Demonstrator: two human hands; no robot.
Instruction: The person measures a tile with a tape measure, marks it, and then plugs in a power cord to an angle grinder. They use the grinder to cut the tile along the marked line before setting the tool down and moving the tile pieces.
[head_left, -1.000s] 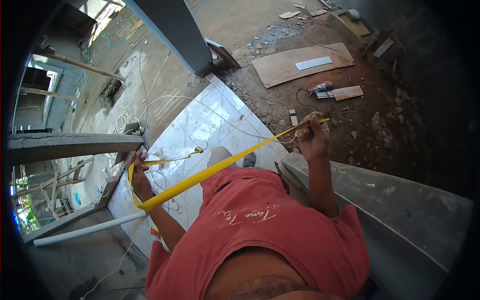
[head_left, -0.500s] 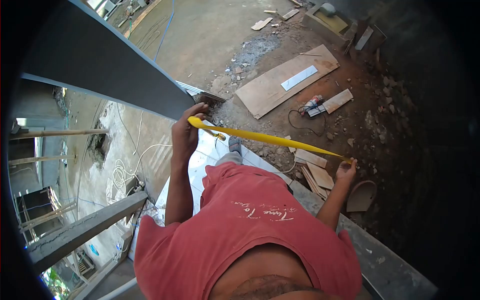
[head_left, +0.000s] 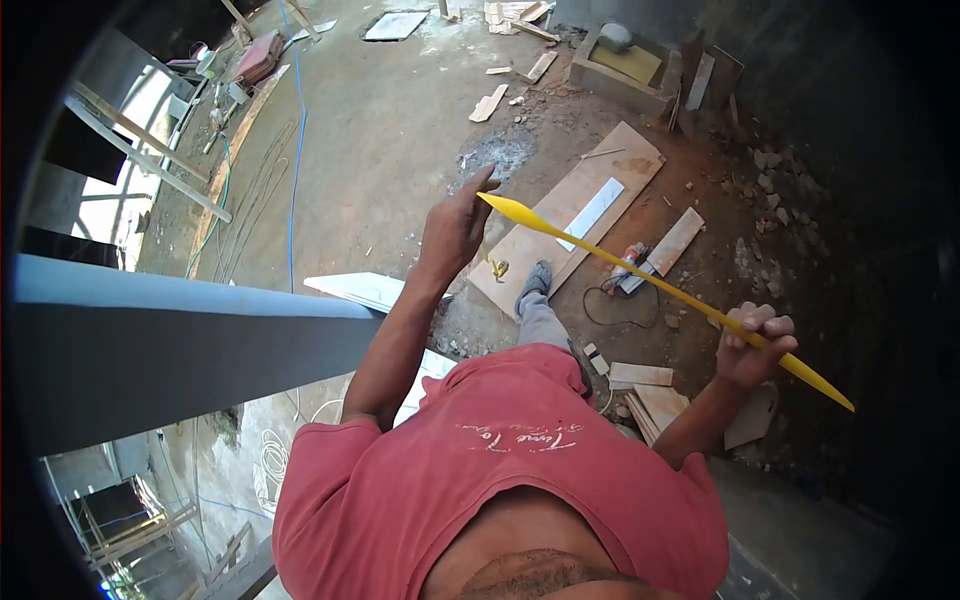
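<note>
A yellow measuring tape (head_left: 640,272) is stretched slantwise between my two hands, its thin blade twisting along the way. My left hand (head_left: 457,228) pinches it at the upper end. Below that hand hangs a small yellow looped piece (head_left: 498,268), too small to make out fully. My right hand (head_left: 757,345) is closed around the tape lower down, and a free end sticks out past the fingers to the lower right. Beneath the tape, a long white tile strip (head_left: 592,214) lies on a wooden board (head_left: 635,150).
A corded power tool (head_left: 630,262) lies beside a tile piece (head_left: 676,242) on the dirt. Cut tile pieces (head_left: 660,405) are stacked near my right arm. A grey column (head_left: 200,365) stands at my left. Rubble (head_left: 775,185) lines the right side; my foot (head_left: 537,282) is at the board.
My body has stepped forward, off the white tiles and onto the board. Both hands have moved right, and the tape now extends past my right hand.
</note>
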